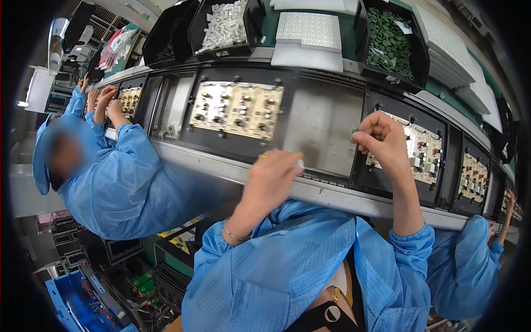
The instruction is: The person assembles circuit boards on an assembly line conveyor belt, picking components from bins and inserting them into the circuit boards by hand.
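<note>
My left hand (271,180) is over the near rail of the line, slightly smeared by motion, with a small white part (300,164) at its fingertips. Thumb and fingers of my right hand (383,139) pinch a small green disc-shaped part (354,131), only its edge showing. Beneath and beside that hand lies a circuit board (426,149) in a black carrier, partly covered by the hand. Another circuit board (238,109), with several upright components, sits in a black carrier (193,138) up and left of my left hand.
Beyond the line stand a black bin of white parts (225,25), a white foam block (308,33) and a black bin of green parts (390,44). Stacked white trays (453,50) are at the right. Co-workers in blue (119,182) sit on both sides.
</note>
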Available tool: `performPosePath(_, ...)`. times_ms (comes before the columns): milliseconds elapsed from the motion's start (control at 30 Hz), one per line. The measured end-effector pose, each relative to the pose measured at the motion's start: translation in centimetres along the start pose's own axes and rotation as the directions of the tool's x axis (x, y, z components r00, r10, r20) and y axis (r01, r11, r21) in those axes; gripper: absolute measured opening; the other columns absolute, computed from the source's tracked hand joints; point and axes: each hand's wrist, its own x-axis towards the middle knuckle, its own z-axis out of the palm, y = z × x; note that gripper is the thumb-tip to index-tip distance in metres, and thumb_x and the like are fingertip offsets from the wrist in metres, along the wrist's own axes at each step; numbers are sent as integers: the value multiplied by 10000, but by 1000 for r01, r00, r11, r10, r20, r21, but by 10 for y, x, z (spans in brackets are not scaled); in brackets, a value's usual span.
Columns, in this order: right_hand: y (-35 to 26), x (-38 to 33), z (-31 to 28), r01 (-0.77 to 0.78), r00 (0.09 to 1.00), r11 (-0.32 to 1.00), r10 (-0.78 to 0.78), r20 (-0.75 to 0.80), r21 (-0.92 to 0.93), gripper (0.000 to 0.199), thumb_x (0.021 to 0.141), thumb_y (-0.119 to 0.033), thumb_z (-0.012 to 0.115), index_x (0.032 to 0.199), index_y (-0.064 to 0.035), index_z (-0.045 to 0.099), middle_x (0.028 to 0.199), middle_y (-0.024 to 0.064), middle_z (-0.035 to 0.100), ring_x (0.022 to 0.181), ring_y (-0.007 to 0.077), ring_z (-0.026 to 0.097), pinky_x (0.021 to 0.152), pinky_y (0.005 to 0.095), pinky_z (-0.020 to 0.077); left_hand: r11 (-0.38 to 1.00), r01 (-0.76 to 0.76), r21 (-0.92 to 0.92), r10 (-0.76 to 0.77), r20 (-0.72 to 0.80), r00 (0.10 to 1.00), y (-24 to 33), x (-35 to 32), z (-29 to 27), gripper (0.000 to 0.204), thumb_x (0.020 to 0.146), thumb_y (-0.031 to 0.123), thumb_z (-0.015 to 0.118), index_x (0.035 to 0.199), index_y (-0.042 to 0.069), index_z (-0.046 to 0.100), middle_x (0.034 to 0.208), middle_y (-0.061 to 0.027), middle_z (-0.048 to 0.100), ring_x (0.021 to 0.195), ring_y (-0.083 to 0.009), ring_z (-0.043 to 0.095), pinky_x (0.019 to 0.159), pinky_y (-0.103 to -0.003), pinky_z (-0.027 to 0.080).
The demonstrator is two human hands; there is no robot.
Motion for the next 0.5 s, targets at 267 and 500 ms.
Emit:
performPosePath(267, 21, 57, 144, 183, 983, 937, -165, 85, -299, 150, 878, 49, 703, 1017, -7, 694, 872, 13, 710, 766, 60, 641, 679, 221, 519, 967, -190, -171, 225, 219, 949, -79, -4, -22, 266, 849, 80, 747, 1104, 32, 688, 999, -112, 677, 957, -316, 679, 1030, -500, 518)
performPosePath(500, 26, 81, 215, 385, 899, 684, -429, 86, -619, 147, 848, 13, 713, 992, -14, 699, 861, 133, 728, 737, 236, 710, 674, 325, 551, 897, -312, -312, 394, 246, 886, -110, 1, -43, 253, 813, 87, 761, 1040, 13, 679, 933, -134, 642, 933, -323, 653, 977, -473, 528)
